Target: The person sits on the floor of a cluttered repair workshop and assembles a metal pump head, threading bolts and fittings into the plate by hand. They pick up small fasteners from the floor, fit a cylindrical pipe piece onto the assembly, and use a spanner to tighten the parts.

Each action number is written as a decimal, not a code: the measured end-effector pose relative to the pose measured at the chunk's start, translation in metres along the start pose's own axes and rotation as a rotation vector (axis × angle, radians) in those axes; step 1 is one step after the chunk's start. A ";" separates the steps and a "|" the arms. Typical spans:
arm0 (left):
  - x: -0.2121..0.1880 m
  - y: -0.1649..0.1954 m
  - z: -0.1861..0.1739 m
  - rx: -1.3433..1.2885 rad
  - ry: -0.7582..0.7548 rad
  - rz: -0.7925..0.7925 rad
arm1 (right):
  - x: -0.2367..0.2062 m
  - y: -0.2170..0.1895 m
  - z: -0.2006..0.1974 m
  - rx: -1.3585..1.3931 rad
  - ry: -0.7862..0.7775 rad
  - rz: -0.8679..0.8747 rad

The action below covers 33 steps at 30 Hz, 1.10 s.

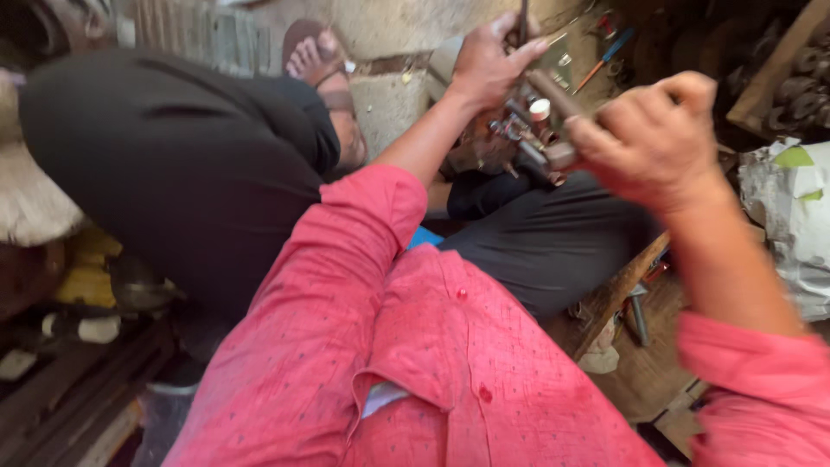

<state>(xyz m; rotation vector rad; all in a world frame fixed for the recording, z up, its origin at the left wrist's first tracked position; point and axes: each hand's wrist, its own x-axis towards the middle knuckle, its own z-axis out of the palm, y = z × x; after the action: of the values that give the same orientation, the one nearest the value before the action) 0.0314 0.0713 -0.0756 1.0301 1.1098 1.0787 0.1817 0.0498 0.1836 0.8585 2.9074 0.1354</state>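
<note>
Low over a cluttered workshop floor, seated, knees up; the person's dark trousers [553, 242] and pink shirt [415, 363] fill most of the view. Left hand [488, 60] raised above the knee, fingers closed around a thin dark rod [524, 22] that stands up out of the fist. Right hand [657, 138] clenched in a fist around a brownish cylindrical handle [553, 93], angled up and to the left toward the other hand. Between and just below both hands sits a rusty metal assembly [519, 138] with bolts and a small white cap; it rests at the knee, against the trouser leg, and the handle's far end meets it. Exact contact points blurred by motion. Ground beyond is rough concrete [389, 104], stained, with a sandalled foot [316, 56] planted on it at upper left of centre. A blue-and-orange screwdriver [605, 59] lies on the floor past the hands. Upper right: wooden rack with dark round metal parts [800, 82], shaded. Right edge: crumpled white sack [791, 216] with green patches. Worn wooden plank [618, 294] slopes beneath the right forearm, a grey metal tool [638, 316] beside it. Left side: stacked dark bars and yellow cloth [86, 268], dim.
</note>
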 end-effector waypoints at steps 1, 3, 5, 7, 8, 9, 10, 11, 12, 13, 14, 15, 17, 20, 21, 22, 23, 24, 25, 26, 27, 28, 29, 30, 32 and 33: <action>0.001 0.000 0.001 -0.041 -0.015 -0.008 | 0.001 0.006 -0.006 -0.029 -0.020 -0.070; 0.002 -0.001 0.001 -0.086 -0.051 -0.031 | 0.005 0.018 -0.014 -0.034 -0.009 -0.138; 0.002 -0.002 0.001 -0.095 -0.057 -0.088 | 0.014 0.029 -0.018 -0.083 -0.017 -0.211; 0.002 -0.003 0.002 -0.125 -0.061 -0.043 | 0.025 0.033 -0.021 -0.151 -0.052 -0.289; 0.003 -0.004 0.002 -0.137 -0.062 -0.020 | 0.030 0.034 -0.022 -0.150 -0.056 -0.309; 0.002 -0.005 0.002 -0.112 -0.042 0.017 | 0.035 0.036 -0.024 -0.154 -0.057 -0.328; 0.002 -0.005 0.001 -0.087 -0.024 0.054 | 0.039 0.037 -0.026 -0.159 -0.058 -0.346; 0.002 -0.004 0.001 -0.061 -0.006 0.091 | 0.043 0.038 -0.028 -0.168 -0.072 -0.371; 0.002 -0.004 0.001 -0.064 -0.015 0.044 | 0.046 0.038 -0.029 -0.178 -0.088 -0.397; 0.002 -0.003 0.000 -0.068 -0.027 -0.002 | 0.048 0.039 -0.031 -0.190 -0.103 -0.422; 0.002 -0.002 0.000 -0.072 -0.039 -0.048 | 0.050 0.039 -0.032 -0.207 -0.107 -0.433; 0.001 0.000 0.000 -0.066 -0.035 -0.052 | 0.051 0.039 -0.033 -0.220 -0.113 -0.444; 0.002 0.002 0.001 -0.053 -0.027 -0.058 | 0.053 0.038 -0.033 -0.228 -0.123 -0.451; 0.003 0.003 0.002 0.005 0.004 0.010 | 0.054 0.039 -0.034 -0.215 -0.122 -0.453; 0.003 0.003 0.003 -0.016 -0.011 -0.017 | 0.055 0.040 -0.035 -0.220 -0.115 -0.459; 0.003 0.002 0.003 -0.039 -0.025 -0.044 | 0.055 0.040 -0.035 -0.224 -0.109 -0.467; 0.003 0.001 0.004 -0.063 -0.038 -0.070 | 0.056 0.041 -0.036 -0.245 -0.135 -0.465; 0.004 0.001 0.004 -0.065 -0.032 -0.059 | 0.056 0.041 -0.036 -0.266 -0.158 -0.466; 0.004 0.000 0.005 -0.066 -0.024 -0.051 | 0.056 0.041 -0.037 -0.285 -0.179 -0.469; 0.004 0.000 0.005 -0.067 -0.014 -0.043 | 0.056 0.041 -0.037 -0.258 -0.181 -0.473; 0.004 0.000 0.006 -0.064 -0.010 -0.044 | 0.056 0.041 -0.037 -0.232 -0.183 -0.476; 0.005 0.001 0.006 -0.060 -0.006 -0.043 | 0.055 0.041 -0.037 -0.206 -0.186 -0.478; 0.005 0.001 0.006 -0.055 -0.001 -0.043 | 0.055 0.041 -0.036 -0.212 -0.184 -0.479; 0.005 0.002 0.006 -0.049 0.004 -0.051 | 0.054 0.040 -0.035 -0.217 -0.184 -0.480; 0.005 0.003 0.006 -0.040 0.006 -0.065 | 0.053 0.039 -0.033 -0.217 -0.188 -0.471; 0.005 0.004 0.006 -0.029 0.008 -0.055 | 0.053 0.038 -0.031 -0.210 -0.193 -0.465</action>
<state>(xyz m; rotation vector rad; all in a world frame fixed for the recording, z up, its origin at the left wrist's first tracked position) 0.0372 0.0760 -0.0715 0.9677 1.1191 1.0529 0.1536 0.1092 0.2150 0.1440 2.7565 0.2904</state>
